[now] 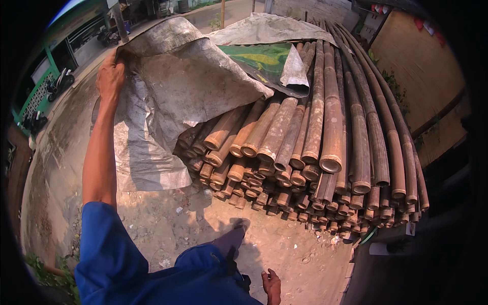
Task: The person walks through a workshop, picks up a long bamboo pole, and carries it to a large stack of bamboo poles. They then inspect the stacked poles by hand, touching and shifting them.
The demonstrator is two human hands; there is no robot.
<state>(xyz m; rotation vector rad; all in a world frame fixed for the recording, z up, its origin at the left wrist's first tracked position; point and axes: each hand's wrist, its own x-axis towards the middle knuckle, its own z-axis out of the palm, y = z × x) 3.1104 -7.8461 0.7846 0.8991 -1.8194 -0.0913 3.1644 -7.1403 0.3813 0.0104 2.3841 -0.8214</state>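
Note:
A large pile of brown bamboo poles (333, 122) lies ahead, cut ends toward me. With my left arm stretched out and raised, my left hand (110, 76) grips the edge of a worn, grey-white tarpaulin (173, 76). This sheet hangs in folds over the pile's left side and down to the ground. Another piece of sheet with a green and yellow print (264, 58) lies across the poles, its front edge curled. Low by my side, my right hand (272, 286) holds nothing visible; its fingers are partly curled and apart, not touching the pile.
Bare dirt ground (203, 223) with small stones lies before my feet. A tan panel wall (419, 71) stands to the right of the pile. At the far left are a green-framed building (46, 76) and a parked motorbike (60, 83). Green plants (56, 274) grow at lower left.

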